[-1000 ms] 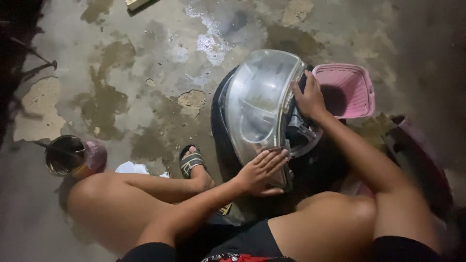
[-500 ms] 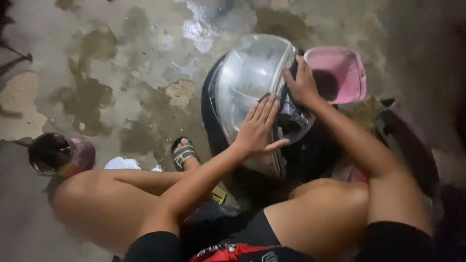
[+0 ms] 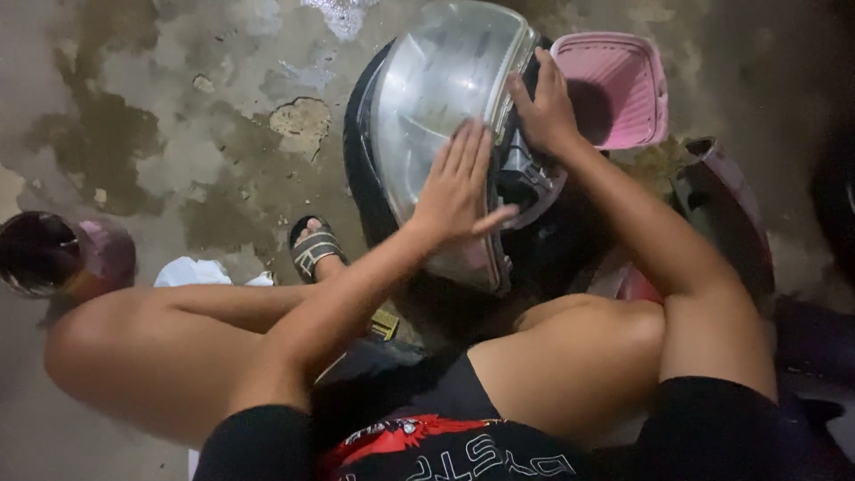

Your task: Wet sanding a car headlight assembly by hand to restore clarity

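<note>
Over the wet concrete floor (image 3: 178, 134), the left hand (image 3: 459, 187), fingers flat and released, has slid up the clear curved headlamp lens (image 3: 436, 89); the right hand (image 3: 543, 111) apparently grips its black housing edge beside a pink plastic basket (image 3: 623, 89).

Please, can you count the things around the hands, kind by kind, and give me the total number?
Motorcycle helmet, clear visor, under the left hand and right hand: 1
Pink basket: 1
Dark round container: 1
White cloth: 1
Sandal: 1
Total: 5
</note>
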